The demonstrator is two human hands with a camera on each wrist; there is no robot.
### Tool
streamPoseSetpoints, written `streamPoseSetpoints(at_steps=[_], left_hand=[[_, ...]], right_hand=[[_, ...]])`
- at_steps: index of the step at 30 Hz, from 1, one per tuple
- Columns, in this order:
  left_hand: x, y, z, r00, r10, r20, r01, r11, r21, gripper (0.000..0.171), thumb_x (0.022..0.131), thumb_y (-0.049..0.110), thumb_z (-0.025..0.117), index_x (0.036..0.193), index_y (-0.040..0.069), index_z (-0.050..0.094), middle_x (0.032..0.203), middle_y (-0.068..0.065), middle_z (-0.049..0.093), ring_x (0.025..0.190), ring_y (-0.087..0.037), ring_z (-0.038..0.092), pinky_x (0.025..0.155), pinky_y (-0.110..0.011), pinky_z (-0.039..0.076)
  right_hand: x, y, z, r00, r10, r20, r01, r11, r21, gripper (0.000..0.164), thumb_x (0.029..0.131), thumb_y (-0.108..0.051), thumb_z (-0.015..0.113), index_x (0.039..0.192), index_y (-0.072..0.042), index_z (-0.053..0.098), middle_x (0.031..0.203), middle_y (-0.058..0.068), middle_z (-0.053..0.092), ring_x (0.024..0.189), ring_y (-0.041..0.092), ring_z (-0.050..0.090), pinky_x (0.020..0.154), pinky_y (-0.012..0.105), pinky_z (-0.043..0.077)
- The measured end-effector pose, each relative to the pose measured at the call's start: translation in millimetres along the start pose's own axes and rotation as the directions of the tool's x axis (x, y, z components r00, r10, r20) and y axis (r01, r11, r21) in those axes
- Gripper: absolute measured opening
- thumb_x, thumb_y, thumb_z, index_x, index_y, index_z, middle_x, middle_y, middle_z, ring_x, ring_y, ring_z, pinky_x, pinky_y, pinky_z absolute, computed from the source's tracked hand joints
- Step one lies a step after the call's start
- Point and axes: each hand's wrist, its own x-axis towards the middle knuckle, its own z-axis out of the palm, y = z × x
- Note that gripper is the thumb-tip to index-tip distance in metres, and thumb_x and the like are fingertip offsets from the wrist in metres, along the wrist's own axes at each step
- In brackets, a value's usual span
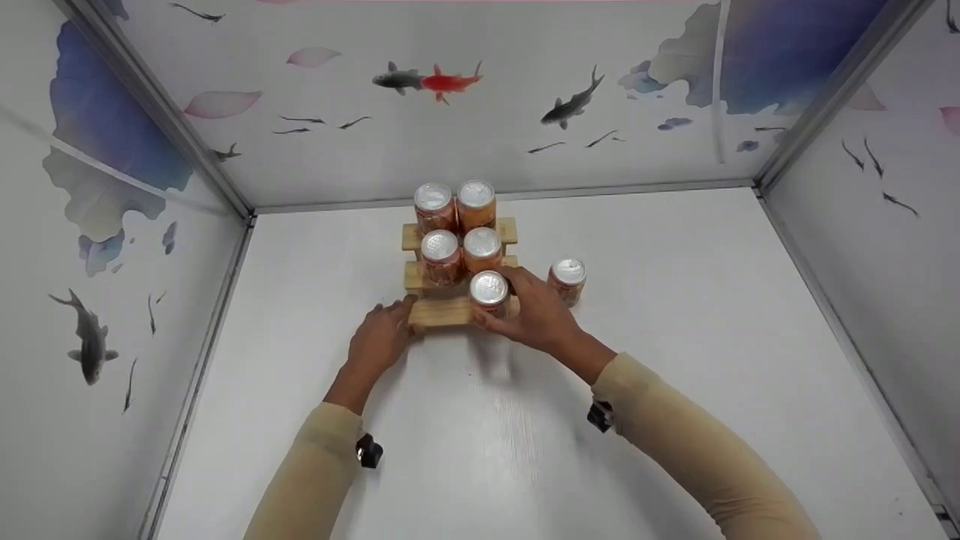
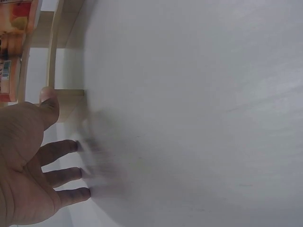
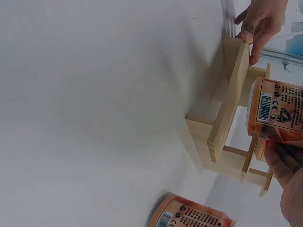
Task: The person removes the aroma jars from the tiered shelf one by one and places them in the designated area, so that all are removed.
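Long, plain tan sleeves (image 1: pixel 694 439) are worn, with a small black device (image 1: pixel 369 451) showing beside each cuff (image 1: pixel 616 376).

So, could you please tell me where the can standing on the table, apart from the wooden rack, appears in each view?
Head: the loose can stands right of the wooden rack.
Left wrist: not in this picture.
Right wrist: the loose can is at the bottom edge, partly cut off.
Shared landmark: the wooden rack, upper left in left wrist, right side in right wrist.
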Motion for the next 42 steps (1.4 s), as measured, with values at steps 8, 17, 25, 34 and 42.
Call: streamPoseSetpoints(at_steps=[8,17,25,34,42], left_hand=[[0.9,-0.9,0.8,1.000,-0.003,0.003,0.003,1.000,-0.007,0.061,0.110,0.037,0.068,0.167,0.022,0.050,0.165,-0.019,0.058,0.155,-0.054,0.048,0.124,-0.067,0.046],[2.7,1.9,0.4,0.999,-0.027,0.020,0.027,1.000,0.016,0.061,0.110,0.038,0.067,0.167,0.023,0.050,0.166,-0.017,0.057,0.156,-0.052,0.049,0.123,-0.068,0.048],[1.8,1.6,-1.6,0.999,-0.033,0.042,0.034,0.999,-0.005,0.063,0.110,0.038,0.067,0.168,0.023,0.047,0.168,-0.017,0.054,0.159,-0.052,0.045,0.124,-0.069,0.046],[1.6,2.6,-3.1,0.997,-0.052,0.051,0.052,0.999,-0.003,0.063,0.111,0.039,0.065,0.169,0.025,0.046,0.170,-0.016,0.052,0.161,-0.051,0.043,0.126,-0.069,0.044],[1.0,2.7,-3.8,0.998,-0.047,0.048,0.048,0.999,-0.016,0.062,0.112,0.038,0.064,0.169,0.025,0.046,0.170,-0.018,0.052,0.160,-0.052,0.043,0.125,-0.070,0.044]], right_hand=[[-9.4,14.7,-12.6,0.999,0.017,-0.031,-0.018,0.999,-0.035,0.074,0.087,-0.038,0.096,0.142,0.000,0.063,0.125,0.017,0.075,0.106,0.028,0.077,0.089,0.047,0.068],[-20.9,32.6,-29.8,0.997,0.069,-0.023,-0.070,0.997,-0.044,0.074,0.089,-0.039,0.095,0.141,0.003,0.063,0.124,0.018,0.075,0.104,0.033,0.075,0.088,0.050,0.066],[-33.7,46.6,-42.9,0.995,0.090,-0.031,-0.092,0.994,-0.060,0.075,0.090,-0.038,0.093,0.142,0.005,0.062,0.130,0.021,0.074,0.112,0.036,0.076,0.092,0.054,0.066],[-43.9,61.6,-52.0,0.995,0.101,-0.023,-0.102,0.995,-0.006,0.076,0.089,-0.036,0.094,0.146,0.002,0.061,0.128,0.018,0.074,0.106,0.033,0.075,0.090,0.056,0.067],[-53.4,71.8,-61.3,0.994,0.105,-0.029,-0.106,0.994,-0.029,0.075,0.090,-0.031,0.094,0.146,0.005,0.059,0.130,0.020,0.073,0.111,0.035,0.076,0.092,0.056,0.067]])
